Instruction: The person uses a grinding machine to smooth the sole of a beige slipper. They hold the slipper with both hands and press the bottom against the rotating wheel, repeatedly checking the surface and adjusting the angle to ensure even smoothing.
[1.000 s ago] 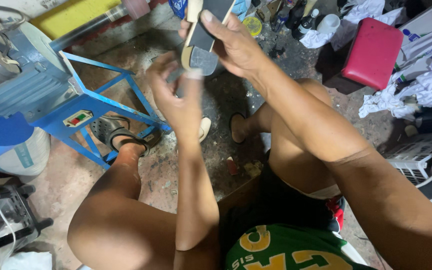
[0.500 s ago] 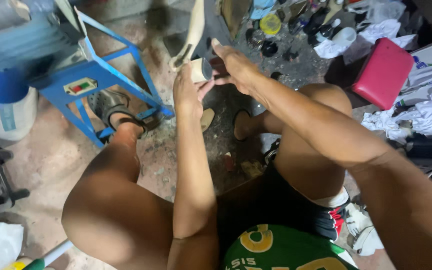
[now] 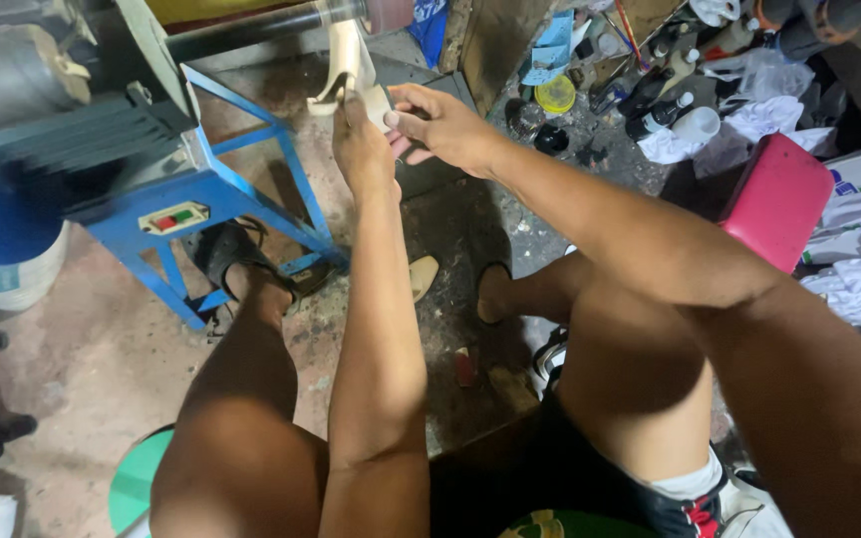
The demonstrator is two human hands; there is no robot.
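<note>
I hold a cream, curved shoe-sole piece (image 3: 353, 62) upright in both hands, out in front of my knees. My left hand (image 3: 361, 139) grips its lower edge from the left. My right hand (image 3: 442, 128) pinches the same lower end from the right, fingers touching the left hand. The piece's top reaches up beside a dark horizontal shaft (image 3: 251, 32) with a pinkish drum (image 3: 391, 14) at its end. I cannot tell whether the piece touches the drum.
The shaft belongs to a machine on a blue metal frame (image 3: 251, 169) with a switch box (image 3: 173, 217) at left. My sandalled foot (image 3: 236, 261) rests by the frame. Bottles, a yellow lid (image 3: 555, 95), rags and a pink stool (image 3: 777, 197) crowd the right. A green seat edge (image 3: 137, 478) shows below.
Both hands have carried the sole piece up and away from me toward the shaft's drum end. The view has tilted with it, so the blue frame now sits lower left.
</note>
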